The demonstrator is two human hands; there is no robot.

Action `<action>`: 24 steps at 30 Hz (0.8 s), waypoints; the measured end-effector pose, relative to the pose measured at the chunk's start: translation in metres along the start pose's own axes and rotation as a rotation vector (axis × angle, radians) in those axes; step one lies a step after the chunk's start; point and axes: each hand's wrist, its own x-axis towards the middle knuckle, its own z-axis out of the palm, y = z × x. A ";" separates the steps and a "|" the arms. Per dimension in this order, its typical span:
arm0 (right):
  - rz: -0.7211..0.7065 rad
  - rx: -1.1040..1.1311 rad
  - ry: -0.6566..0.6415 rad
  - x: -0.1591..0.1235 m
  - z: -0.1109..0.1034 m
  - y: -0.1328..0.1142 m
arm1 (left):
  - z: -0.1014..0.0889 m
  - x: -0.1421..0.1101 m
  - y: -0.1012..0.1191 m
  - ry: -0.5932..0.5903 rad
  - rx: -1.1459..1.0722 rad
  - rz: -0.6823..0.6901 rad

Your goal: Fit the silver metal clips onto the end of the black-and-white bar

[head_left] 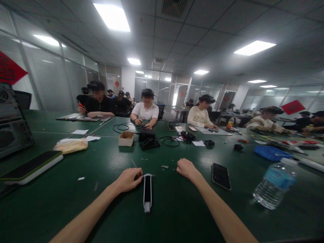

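A slim white device with a black face (147,190) lies lengthwise on the green table in front of me, a short metal pin crossing its far end. My left hand (130,179) rests just left of that end, fingers curled and closed, the fingertips at or very near the pin. What they hold, if anything, is hidden. Several small shiny rings (165,166) lie loose beyond the device, to its right. Beside these rings my right hand (186,167) is closed with its fingers curled down toward the tabletop, and its fingertips do not show.
To the right are a dark phone (221,176), a water bottle (274,184) and a blue tray (272,153). Ahead stand a small box (126,138) and a black stand (147,139) with cables. A long black-topped case (32,165) lies left. Other people sit across the table.
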 end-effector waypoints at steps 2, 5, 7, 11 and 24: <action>-0.006 0.015 0.013 0.000 -0.001 -0.003 | 0.000 0.000 0.000 -0.002 0.006 -0.004; -0.038 0.036 0.044 -0.002 -0.003 -0.011 | 0.000 0.000 0.000 0.000 0.024 -0.010; -0.084 0.081 0.098 -0.004 -0.005 -0.020 | 0.002 0.000 0.000 0.002 0.038 -0.013; -0.216 0.321 0.205 -0.009 -0.003 -0.046 | 0.003 0.000 -0.001 0.000 0.051 -0.022; -0.207 0.701 0.095 -0.018 0.011 -0.081 | 0.000 -0.002 0.004 0.003 0.035 -0.006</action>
